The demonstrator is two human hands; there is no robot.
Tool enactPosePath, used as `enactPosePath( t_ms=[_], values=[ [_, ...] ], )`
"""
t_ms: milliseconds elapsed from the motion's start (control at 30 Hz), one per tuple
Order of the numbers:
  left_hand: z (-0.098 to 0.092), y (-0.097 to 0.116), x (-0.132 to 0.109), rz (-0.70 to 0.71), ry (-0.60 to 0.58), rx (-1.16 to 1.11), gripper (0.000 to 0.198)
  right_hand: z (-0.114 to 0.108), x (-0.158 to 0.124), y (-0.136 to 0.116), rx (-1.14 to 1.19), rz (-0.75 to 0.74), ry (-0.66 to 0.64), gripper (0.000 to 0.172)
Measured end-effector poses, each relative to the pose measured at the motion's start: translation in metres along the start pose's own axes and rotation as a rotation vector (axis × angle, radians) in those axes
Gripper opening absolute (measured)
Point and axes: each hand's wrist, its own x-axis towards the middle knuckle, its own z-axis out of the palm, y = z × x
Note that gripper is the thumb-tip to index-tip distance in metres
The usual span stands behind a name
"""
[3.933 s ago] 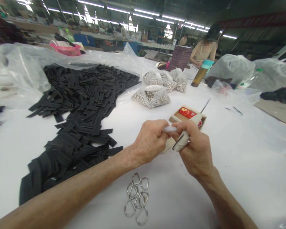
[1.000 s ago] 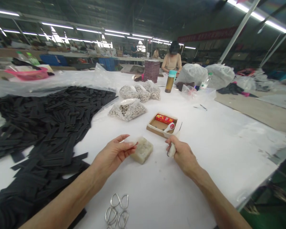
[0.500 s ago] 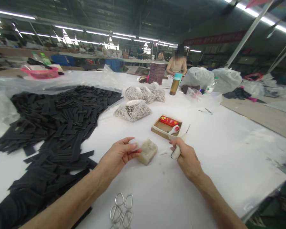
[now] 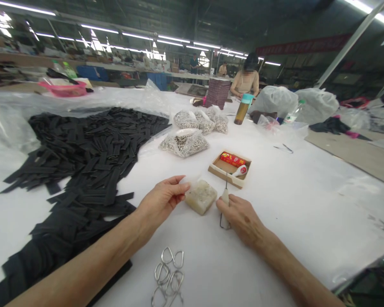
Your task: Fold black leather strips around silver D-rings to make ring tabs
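My left hand point(image 4: 161, 201) rests on the white table point(image 4: 307, 200) with its fingertips pinched against the left edge of a pale waxy block point(image 4: 201, 195). My right hand point(image 4: 240, 215) lies just right of the block, fingers closed on a small tool point(image 4: 225, 200) with a pale handle, a thin metal tip pointing away and a dark wire loop at its near end. The tool lies low against the table. Several silver D-rings point(image 4: 168, 275) sit close to me between my forearms.
A wide heap of black strips point(image 4: 89, 149) covers the left. Clear bags of metal rings point(image 4: 184, 143) lie beyond the block. A small cardboard tray point(image 4: 229, 169) holds a red box. A bottle point(image 4: 242, 108), plastic bags and a seated person point(image 4: 245, 81) are farther back.
My right hand has lowered the tool onto the table beside the block, its tip now pointing away. My left hand has stayed at the block. The camera view shifted slightly.
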Motion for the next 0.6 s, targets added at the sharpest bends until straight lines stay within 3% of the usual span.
enactPosePath(
  t_ms=[300, 600],
  values=[
    [-0.0013, -0.0022, -0.0016, 0.074, -0.084, 0.102, 0.015, 0.0039, -0.0073, 0.0052, -0.160, 0.048, -0.004, 0.019],
    [-0.0006, -0.0048, -0.0034, 0.079, -0.113, 0.187, 0.017, -0.0005, -0.0018, 0.0097, -0.180, -0.022, -0.003, 0.022]
  ],
)
